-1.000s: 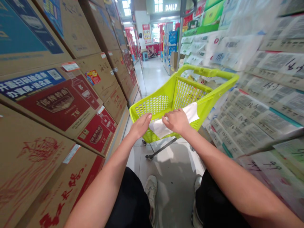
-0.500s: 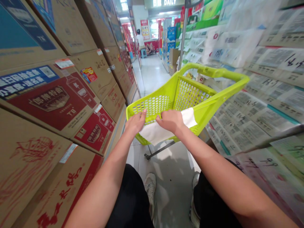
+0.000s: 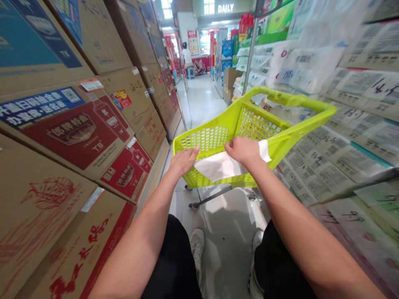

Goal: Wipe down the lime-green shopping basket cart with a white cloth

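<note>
A yellow-green shopping cart (image 3: 280, 143) stands turned sideways in the aisle, its handle toward the right. A white cloth (image 3: 220, 166) hangs over the cart's near side rim. My left hand (image 3: 186, 160) grips the rim at the cart's left corner, beside the cloth's left end, thumb up. Further right, my right hand (image 3: 245, 149) is closed on the rim and the cloth, with the cloth showing on both sides of it.
Stacked cartons (image 3: 75, 128) line the left side. Wrapped paper packs (image 3: 336, 153) rise on the right beside a metal pole (image 3: 252, 54). Tiled floor (image 3: 202, 95) runs ahead to a seated person (image 3: 187, 56). My shoes stand below the cart.
The cart and both hands have shifted slightly right in view. My right hand has moved a little along the rim, away from my left, and more of the cart's wheels shows.
</note>
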`<state>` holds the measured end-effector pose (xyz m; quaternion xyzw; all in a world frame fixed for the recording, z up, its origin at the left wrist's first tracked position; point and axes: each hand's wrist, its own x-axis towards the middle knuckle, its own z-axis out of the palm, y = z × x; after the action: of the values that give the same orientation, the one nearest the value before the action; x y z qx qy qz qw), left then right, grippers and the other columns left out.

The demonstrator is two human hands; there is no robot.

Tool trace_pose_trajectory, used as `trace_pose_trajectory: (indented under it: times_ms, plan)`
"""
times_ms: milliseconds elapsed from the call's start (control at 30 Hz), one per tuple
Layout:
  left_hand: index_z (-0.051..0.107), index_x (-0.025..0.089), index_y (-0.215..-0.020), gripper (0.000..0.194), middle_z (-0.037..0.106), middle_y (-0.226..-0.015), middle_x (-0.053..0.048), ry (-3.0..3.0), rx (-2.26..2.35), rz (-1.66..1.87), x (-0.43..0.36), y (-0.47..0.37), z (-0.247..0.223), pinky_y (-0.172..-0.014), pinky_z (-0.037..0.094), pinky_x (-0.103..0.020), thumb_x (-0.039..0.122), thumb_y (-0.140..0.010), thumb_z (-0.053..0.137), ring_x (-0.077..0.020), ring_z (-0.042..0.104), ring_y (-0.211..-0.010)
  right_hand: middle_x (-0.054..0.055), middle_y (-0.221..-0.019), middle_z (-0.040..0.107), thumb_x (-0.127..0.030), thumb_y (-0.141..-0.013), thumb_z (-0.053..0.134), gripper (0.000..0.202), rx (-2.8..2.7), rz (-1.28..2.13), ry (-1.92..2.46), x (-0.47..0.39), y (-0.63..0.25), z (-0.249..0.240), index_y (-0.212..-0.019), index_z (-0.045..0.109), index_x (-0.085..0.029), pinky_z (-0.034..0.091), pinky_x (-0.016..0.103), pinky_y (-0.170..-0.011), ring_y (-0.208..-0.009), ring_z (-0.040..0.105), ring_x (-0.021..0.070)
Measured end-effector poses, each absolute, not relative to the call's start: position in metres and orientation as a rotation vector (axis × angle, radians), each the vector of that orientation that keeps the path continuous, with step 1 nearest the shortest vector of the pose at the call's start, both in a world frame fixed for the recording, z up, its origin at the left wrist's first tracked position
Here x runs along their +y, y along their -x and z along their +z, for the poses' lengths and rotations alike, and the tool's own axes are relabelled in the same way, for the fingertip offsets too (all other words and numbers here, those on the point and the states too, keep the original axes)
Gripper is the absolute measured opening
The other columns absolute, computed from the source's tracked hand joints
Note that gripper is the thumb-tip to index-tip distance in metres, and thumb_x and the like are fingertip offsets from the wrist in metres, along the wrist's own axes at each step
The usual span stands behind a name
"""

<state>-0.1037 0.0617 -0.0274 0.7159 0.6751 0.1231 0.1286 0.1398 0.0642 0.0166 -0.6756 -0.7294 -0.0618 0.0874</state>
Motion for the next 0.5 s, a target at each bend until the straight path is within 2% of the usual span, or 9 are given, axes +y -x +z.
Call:
trace_pose_trajectory:
  times_ms: [67,167,333,500]
  plan:
    - [0.068,0.025,-0.134,0.081,0.065,-0.148,-0.012,-2.051,1.982,0.379,0.062,0.104,-0.028,-0.115,0.043,-0.048,0.070,-0.102,0.009,-0.0336,0.055,-0.143,0.019,-0.100,0.080,-0.049,-0.102,0.040,0.052,-2.211,-0.212,1.997,0.064,-0.142,0.015,-0.100,0.082,-0.018,0.046,0.038,-0.076,-0.093,0.075,0.0322]
    - [0.070,0.027,-0.130,0.079,0.068,-0.144,-0.009,-1.982,2.020,0.460,0.063,0.105,-0.029,-0.113,0.044,-0.049,0.069,-0.103,0.009,-0.0330,0.058,-0.139,0.018,-0.097,0.079,-0.054,-0.105,0.034,0.060,-2.392,-0.274,1.808,0.055,-0.135,0.007,-0.098,0.081,-0.017,0.042,0.044,-0.088,-0.096,0.072,0.0326]
    - [0.070,0.031,-0.129,0.075,0.069,-0.144,-0.005,-1.933,2.003,0.534,0.061,0.111,-0.031,-0.113,0.044,-0.048,0.068,-0.103,0.010,-0.0309,0.059,-0.138,0.018,-0.110,0.077,-0.065,-0.105,0.032,0.067,-2.512,-0.281,1.469,0.032,-0.109,-0.010,-0.111,0.076,-0.015,0.033,0.046,-0.097,-0.108,0.064,0.0326]
    - [0.070,0.032,-0.132,0.071,0.069,-0.143,-0.005,-2.027,1.984,0.422,0.057,0.114,-0.029,-0.110,0.047,-0.047,0.068,-0.103,0.016,-0.0329,0.060,-0.137,0.018,-0.124,0.073,-0.056,-0.107,0.035,0.057,-2.446,-0.261,1.171,0.029,-0.089,-0.013,-0.124,0.071,-0.015,0.029,0.044,-0.107,-0.122,0.058,0.0311]
